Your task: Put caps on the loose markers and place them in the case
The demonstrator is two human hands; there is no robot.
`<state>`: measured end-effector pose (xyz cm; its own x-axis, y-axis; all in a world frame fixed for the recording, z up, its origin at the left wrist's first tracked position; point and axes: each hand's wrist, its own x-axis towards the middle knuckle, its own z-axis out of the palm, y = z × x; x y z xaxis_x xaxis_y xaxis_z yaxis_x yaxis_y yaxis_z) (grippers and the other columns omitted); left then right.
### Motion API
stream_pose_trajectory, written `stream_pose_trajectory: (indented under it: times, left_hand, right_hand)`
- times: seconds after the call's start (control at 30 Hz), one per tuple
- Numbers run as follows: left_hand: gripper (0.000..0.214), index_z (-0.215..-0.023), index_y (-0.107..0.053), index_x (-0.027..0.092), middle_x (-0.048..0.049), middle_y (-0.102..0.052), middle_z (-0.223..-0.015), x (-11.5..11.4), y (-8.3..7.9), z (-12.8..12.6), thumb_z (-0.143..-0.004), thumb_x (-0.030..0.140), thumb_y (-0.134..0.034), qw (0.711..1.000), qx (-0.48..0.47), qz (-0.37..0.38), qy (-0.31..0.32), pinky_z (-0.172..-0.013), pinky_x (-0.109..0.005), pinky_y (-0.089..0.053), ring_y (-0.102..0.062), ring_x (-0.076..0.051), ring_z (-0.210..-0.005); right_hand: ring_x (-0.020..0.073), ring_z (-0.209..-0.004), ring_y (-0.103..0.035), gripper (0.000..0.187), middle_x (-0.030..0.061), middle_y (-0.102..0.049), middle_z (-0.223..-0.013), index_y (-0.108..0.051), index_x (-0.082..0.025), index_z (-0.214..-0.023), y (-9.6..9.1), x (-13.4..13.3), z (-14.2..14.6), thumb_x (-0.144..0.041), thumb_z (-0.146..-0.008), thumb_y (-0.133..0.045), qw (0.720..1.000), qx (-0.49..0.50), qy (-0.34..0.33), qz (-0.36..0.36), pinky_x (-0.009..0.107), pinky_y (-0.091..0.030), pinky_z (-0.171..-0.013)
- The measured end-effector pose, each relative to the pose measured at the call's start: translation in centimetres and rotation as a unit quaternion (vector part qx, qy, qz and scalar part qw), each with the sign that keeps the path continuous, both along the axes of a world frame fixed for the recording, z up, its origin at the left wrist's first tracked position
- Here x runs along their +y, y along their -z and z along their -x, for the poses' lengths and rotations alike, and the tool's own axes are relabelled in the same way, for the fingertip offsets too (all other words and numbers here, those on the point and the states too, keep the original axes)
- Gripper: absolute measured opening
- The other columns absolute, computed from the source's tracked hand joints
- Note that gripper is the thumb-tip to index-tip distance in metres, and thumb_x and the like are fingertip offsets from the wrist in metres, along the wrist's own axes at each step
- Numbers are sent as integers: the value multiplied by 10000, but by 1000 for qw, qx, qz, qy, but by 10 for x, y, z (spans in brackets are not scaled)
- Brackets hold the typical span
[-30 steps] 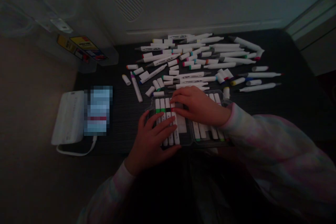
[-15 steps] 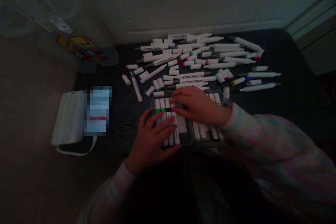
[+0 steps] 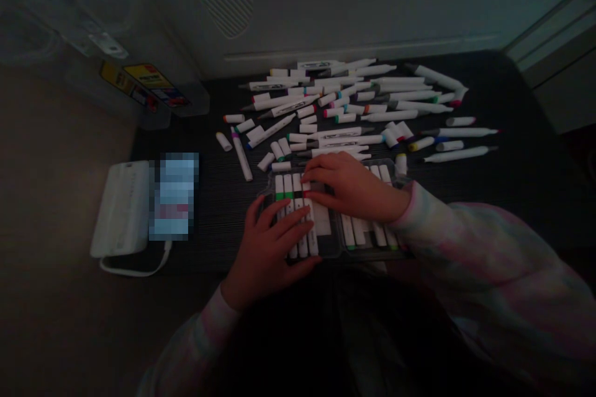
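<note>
An open clear plastic case [image 3: 336, 247] lies at the table's front edge, its two halves side by side. Several white markers stand in a row in its left half. My left hand [image 3: 263, 254] rests over that row with its fingers spread. At the row's right end is a marker with a red band [image 3: 313, 239]. My right hand [image 3: 356, 189] reaches across from the right, and its fingertips close on that marker's cap end. Its palm and wrist cover part of the right half, where more white markers [image 3: 348, 232] lie.
Loose uncapped markers [image 3: 395, 115] and caps [image 3: 233, 118] are scattered over the dark table [image 3: 526, 198] behind the case. To the left lie a phone [image 3: 174, 195] with a blurred screen and a white box-shaped device [image 3: 121, 209] with a cable. Clear bins [image 3: 186, 96] stand at the back left.
</note>
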<state>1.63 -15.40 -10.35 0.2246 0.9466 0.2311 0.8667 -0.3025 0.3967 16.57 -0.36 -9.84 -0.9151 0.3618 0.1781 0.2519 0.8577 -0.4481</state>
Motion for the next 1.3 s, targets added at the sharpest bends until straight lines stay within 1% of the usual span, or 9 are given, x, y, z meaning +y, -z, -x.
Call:
stream_pose_trajectory:
  times: [0.37,0.57,0.7,0.87,1.1,1.3]
  left_hand:
    - [385,-1040,-594,229,-26,-642,-1098,1,0,0,-718,439,-592,1000,7,-3,2,-1008,-537,-236,-469,-268,-1102]
    - [373,-1031,-598,228,-52,-597,-1171,1,-1,0,-726,443,-582,1000,12,2,-1,-1018,-527,-236,-469,-259,-1121]
    - [395,-1045,-590,217,-74,-586,-1181,0,-1,0,-725,448,-584,1000,12,-1,0,-1022,-528,-231,-477,-256,-1120]
    - [400,-1048,-586,209,-77,-596,-1162,0,0,1,-720,439,-592,1000,6,1,0,-1032,-521,-226,-490,-251,-1105]
    - [434,-1086,-568,217,-97,-552,-1219,-1,0,1,-713,439,-593,1000,14,10,-4,-1027,-534,-227,-460,-268,-1138]
    - [432,-1072,-577,211,-88,-567,-1206,0,0,1,-727,471,-568,1000,29,4,-3,-1022,-523,-233,-466,-256,-1126]
  right_hand:
    - [231,-947,-540,246,90,-598,-1018,-614,-139,-994,0,0,0,-285,-815,-530,1000,-1,3,4,370,-380,-819]
    - [236,-951,-537,246,99,-598,-1019,-613,-136,-993,0,0,0,-284,-816,-528,1000,-3,6,2,376,-380,-811]
    - [235,-956,-534,249,102,-595,-1021,-608,-135,-998,0,-1,0,-284,-818,-522,1000,-2,3,6,380,-376,-814]
    - [234,-960,-530,253,107,-592,-1024,-606,-128,-999,-1,-1,0,-282,-822,-513,1000,-6,4,10,379,-372,-822]
    - [234,-965,-525,248,110,-589,-1030,-601,-130,-1005,-2,-1,0,-272,-830,-499,1000,-10,5,10,376,-367,-823]
    - [229,-954,-531,248,109,-590,-1025,-602,-125,-1014,-3,-2,1,-253,-836,-487,1000,-15,9,9,373,-368,-819]
